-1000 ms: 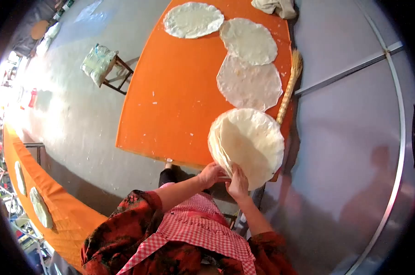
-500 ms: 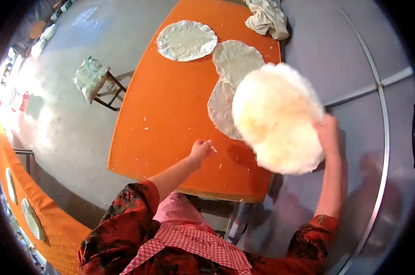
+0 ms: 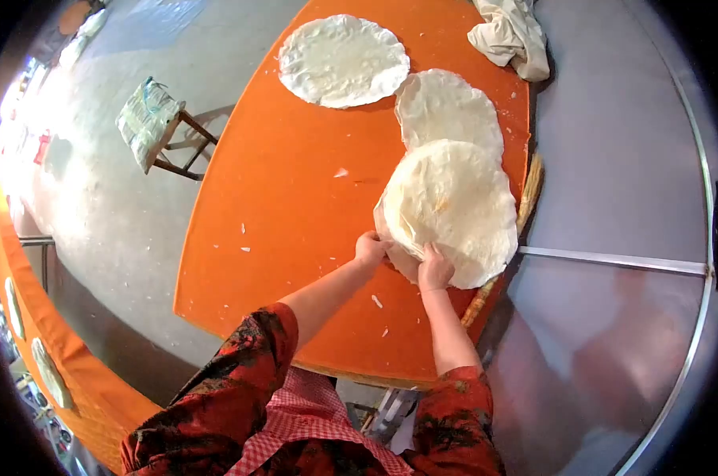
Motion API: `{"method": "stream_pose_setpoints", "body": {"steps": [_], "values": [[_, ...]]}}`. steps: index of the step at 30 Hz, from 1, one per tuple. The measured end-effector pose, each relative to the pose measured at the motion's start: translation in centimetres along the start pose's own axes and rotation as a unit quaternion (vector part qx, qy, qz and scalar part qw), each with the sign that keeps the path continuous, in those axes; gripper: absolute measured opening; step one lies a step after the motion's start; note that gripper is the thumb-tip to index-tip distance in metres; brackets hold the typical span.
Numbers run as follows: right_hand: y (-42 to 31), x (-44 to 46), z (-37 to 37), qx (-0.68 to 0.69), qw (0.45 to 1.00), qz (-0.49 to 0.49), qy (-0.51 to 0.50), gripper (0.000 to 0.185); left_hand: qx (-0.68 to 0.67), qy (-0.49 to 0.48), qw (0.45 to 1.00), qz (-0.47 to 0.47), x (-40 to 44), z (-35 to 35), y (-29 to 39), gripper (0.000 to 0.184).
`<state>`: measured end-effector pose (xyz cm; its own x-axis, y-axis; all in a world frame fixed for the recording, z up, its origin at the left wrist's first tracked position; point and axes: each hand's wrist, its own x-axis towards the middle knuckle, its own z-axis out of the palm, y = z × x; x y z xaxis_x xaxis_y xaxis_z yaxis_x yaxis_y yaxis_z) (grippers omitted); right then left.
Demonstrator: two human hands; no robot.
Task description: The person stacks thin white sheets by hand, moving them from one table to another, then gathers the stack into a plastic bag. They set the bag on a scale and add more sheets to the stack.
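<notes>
A large round sheet of thin flatbread [image 3: 462,206] lies at the right side of the orange table, over another thin flatbread whose edge shows at its lower left. My right hand [image 3: 436,268] is closed on the near edge of the upper sheet, which folds up slightly there. Just to the left, my left hand [image 3: 371,249] pinches the edge at the lower left; which layer it grips is hard to make out. Behind them a second flatbread [image 3: 446,111] is partly covered, and a third flatbread [image 3: 343,59] lies flat at the far left of the table.
The orange tabletop [image 3: 287,182] carries scattered dough crumbs. A crumpled cloth [image 3: 510,36] sits at the far right corner. Along the right edge runs a straw-coloured stick-like thing [image 3: 531,186]. A padded stool [image 3: 156,127] stands left, and a grey metal surface [image 3: 613,143] is on the right.
The flatbread that my right hand held up at the right now lies on the others on the table. My left hand has moved right and up to the flatbread's edge.
</notes>
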<state>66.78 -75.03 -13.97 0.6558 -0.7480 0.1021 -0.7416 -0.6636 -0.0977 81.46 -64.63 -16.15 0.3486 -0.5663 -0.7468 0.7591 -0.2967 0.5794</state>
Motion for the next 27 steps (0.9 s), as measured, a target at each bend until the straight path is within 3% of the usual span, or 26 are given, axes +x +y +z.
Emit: {"method": "stream_pose_setpoints", "body": {"steps": [7,8,11,15,16,19,21,22,23,24,25,27], "values": [[-4.4,-3.2,-3.8,0.059,0.994,-0.026,-0.087,0.03,-0.064,-0.093,0.993,-0.02,-2.7,-0.1,0.1,0.021],[-4.7,-3.5,-4.5,0.047,0.989,-0.051,-0.13,0.044,-0.085,-0.103,0.991,-0.024,-3.1,-0.5,-0.3,0.021],[-6.2,-5.8,-4.8,0.003,0.995,-0.069,-0.066,0.055,-0.1,-0.115,0.988,-0.024,-4.9,-0.8,-0.1,0.018],[-3.8,-5.6,-0.4,0.064,0.997,-0.001,-0.03,0.063,-0.078,-0.084,0.993,-0.028,-4.8,0.3,-0.4,0.012],[-4.7,-5.0,-1.6,0.076,0.994,0.056,-0.054,0.047,-0.095,-0.096,0.991,-0.014,-4.8,0.5,-0.5,0.013],[-4.9,-7.0,-2.1,0.168,0.961,0.149,-0.16,0.031,-0.037,-0.148,0.988,-0.03,-7.6,-1.4,-0.8,0.023],[-5.9,-11.5,-4.4,0.121,0.981,0.015,-0.149,0.026,0.015,-0.188,0.978,-0.094,-10.5,-5.7,-2.6,0.033],[-5.6,-15.7,-3.6,0.082,0.975,-0.014,-0.204,0.021,0.033,-0.207,0.967,-0.142,-11.9,-9.0,-3.9,0.036],[-5.3,-19.0,-2.8,0.041,0.965,-0.044,-0.256,0.017,0.021,-0.172,0.971,-0.162,-12.9,-12.3,-4.3,0.034],[-6.3,-20.0,-4.8,0.129,0.968,-0.052,-0.211,0.016,0.208,-0.067,0.965,-0.144,-14.5,-12.9,0.2,0.03],[-7.6,-20.7,-8.4,0.217,0.96,-0.059,-0.169,0.015,0.212,-0.012,0.975,-0.064,-12.1,-16.1,-0.9,0.025],[-8.3,-21.4,-12.1,0.25,0.946,-0.024,-0.207,0.017,0.231,0.049,0.968,0.086,-8.9,-14.7,4.9,0.013]]}}
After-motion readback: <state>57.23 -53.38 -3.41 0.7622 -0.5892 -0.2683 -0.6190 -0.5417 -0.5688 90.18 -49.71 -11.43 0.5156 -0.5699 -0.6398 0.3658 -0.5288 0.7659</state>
